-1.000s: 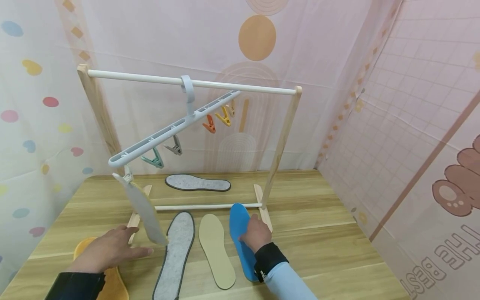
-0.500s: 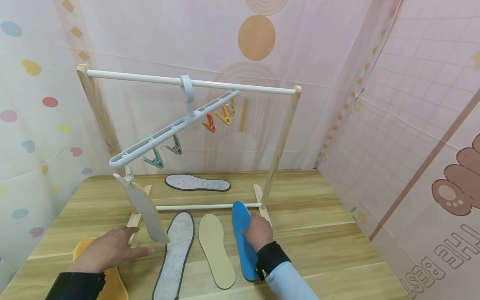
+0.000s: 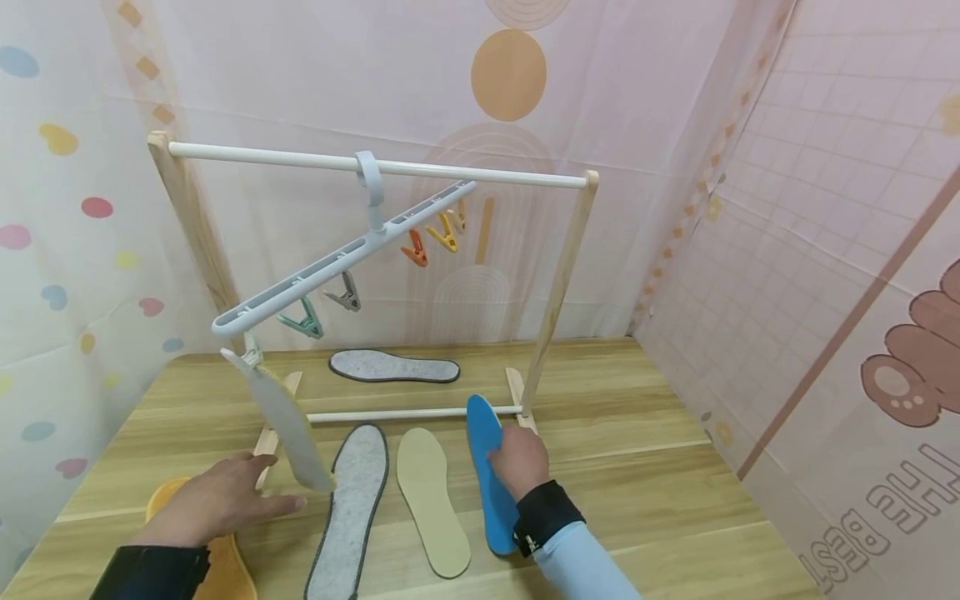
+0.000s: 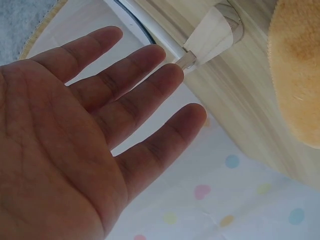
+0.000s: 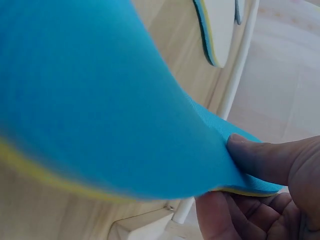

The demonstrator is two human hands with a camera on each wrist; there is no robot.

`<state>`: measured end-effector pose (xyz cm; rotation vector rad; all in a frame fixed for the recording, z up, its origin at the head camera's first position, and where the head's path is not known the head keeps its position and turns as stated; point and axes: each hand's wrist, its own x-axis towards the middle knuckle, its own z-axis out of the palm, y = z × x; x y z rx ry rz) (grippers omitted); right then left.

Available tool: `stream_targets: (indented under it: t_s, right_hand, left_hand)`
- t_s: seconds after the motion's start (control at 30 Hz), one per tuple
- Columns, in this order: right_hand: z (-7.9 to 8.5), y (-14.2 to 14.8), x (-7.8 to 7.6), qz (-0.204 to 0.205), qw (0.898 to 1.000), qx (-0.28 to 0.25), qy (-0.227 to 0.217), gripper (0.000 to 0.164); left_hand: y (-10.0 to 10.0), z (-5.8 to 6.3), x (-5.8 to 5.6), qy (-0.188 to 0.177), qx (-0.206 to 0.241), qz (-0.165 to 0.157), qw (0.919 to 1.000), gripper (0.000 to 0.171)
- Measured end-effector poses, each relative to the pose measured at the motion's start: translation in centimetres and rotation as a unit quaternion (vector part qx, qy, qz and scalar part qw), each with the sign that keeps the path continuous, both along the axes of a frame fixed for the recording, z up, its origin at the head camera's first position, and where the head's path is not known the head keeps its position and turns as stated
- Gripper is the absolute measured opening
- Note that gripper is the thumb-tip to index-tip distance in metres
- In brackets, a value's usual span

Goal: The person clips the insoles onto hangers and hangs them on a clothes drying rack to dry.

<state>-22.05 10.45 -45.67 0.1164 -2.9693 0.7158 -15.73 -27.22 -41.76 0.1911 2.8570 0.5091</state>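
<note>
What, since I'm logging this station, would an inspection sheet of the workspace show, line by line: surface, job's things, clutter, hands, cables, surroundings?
Surface: wood-grain table, bearing a pale wooden rack with white bars.
Job's things: yellow-edged blue insole, in the right hand; cream insole and two dark-edged mottled grey insoles, on the table; fuzzy orange insole, partly hidden by the left hand; pale insole, clipped to the pale plastic hanger.
Clutter: nothing seen.
Hands: right hand grips blue insole; left hand, fingers spread, holds nothing.
Cables: nothing seen.
Surroundings: creased pastel patterned sheeting behind and beside the table.
</note>
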Motion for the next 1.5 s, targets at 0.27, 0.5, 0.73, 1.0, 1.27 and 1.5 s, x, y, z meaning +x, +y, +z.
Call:
stream_targets:
  t_s: [0.27, 0.5, 0.73, 1.0, 1.27, 1.5]
  right_hand:
    - [0.7, 0.0, 0.0, -0.001, 1.000, -0.024, 0.020, 0.023]
    - [1.0, 0.2, -0.1, 0.005, 0.999, -0.026, 0.046, 0.016]
    - [1.2, 0.3, -0.2, 0.007, 0.997, -0.037, 0.062, 0.013]
    - [1.7, 0.3, 0.0, 0.006, 0.996, -0.080, 0.048, 0.011]
    - [2.2, 0.2, 0.3, 0.000, 0.995, -0.088, 0.049, 0.012]
    - [2.8, -0.1, 0.5, -0.005, 0.994, -0.096, 0.056, 0.015]
  left_hand:
    - [0.1, 0.1, 0.0, 0.002, -0.006, -0.002, 1.0000, 0.096]
    - [0.0, 0.0, 0.0, 0.016, -0.008, -0.007, 0.9998, 0.097]
    - [0.0, 0.1, 0.0, 0.018, -0.001, -0.010, 0.9998, 0.097]
    - [-0.1, 0.2, 0.1, 0.024, 0.003, -0.010, 0.9997, 0.097]
    - [-0.3, 0.0, 0.0, 0.014, -0.001, -0.007, 0.9999, 0.097]
    - [-0.3, 0.1, 0.1, 0.026, -0.004, -0.005, 0.9996, 0.097]
